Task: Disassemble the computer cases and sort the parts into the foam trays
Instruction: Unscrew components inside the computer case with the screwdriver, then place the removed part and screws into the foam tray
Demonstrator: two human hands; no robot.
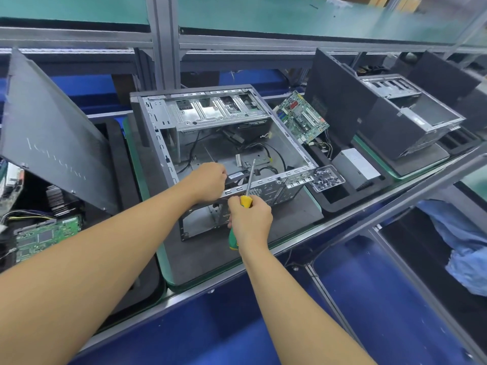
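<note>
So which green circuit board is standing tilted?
The motherboard right of the open case; the lower-left board lies flat.

The right hand (250, 219) covers the middle of the screwdriver (246, 201). The left hand (208, 181) hides most of the black part (237, 177) it grips. Right of centre, what lies in the clear box (342, 179) is too small to tell.

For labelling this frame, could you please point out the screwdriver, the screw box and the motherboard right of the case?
screwdriver (246, 201): head view, yellow top of handle.
screw box (326, 177): head view, clear middle.
motherboard (303, 118): head view, board centre.
</note>
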